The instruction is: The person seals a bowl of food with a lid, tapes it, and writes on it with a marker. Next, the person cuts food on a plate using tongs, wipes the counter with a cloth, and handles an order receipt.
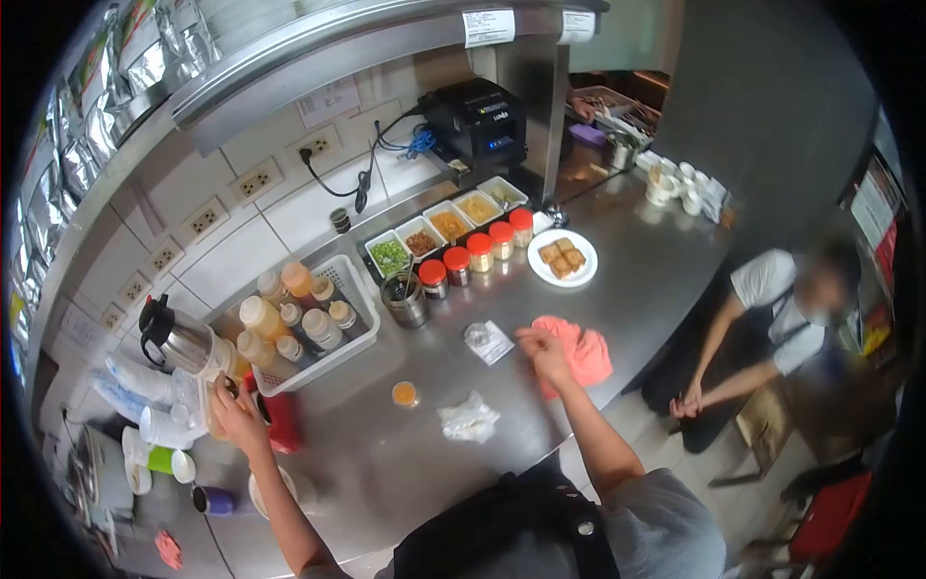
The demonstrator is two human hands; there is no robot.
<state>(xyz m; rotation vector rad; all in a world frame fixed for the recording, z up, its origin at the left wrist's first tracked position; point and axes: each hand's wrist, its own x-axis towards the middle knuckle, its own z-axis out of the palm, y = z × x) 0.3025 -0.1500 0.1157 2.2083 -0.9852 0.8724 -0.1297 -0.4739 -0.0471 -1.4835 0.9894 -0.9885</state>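
At the left of the counter, my left hand (239, 417) has its fingers curled at the dark top of an amber-toned container (214, 410), which the hand partly covers. A red object (282, 415) is just beside that hand. Over the left edge of a crumpled pink cloth (585, 353) is my right hand (546, 357), fingers stretched out to the left. Close to its fingertips, a clear wrapped item (477, 335) lies on a printed slip (496, 345). A small cup with orange contents (405, 394) and a crumpled white wrapper (470, 418) lie between my hands.
A white basket (362, 343) holds several sauce bottles. Behind the red-lidded jars (480, 251) stand trays of toppings (422, 241). A plate of browned food pieces (590, 275) is at the right. A steel thermos (178, 333) stands at the left. Another person (762, 338) sits beyond the counter.
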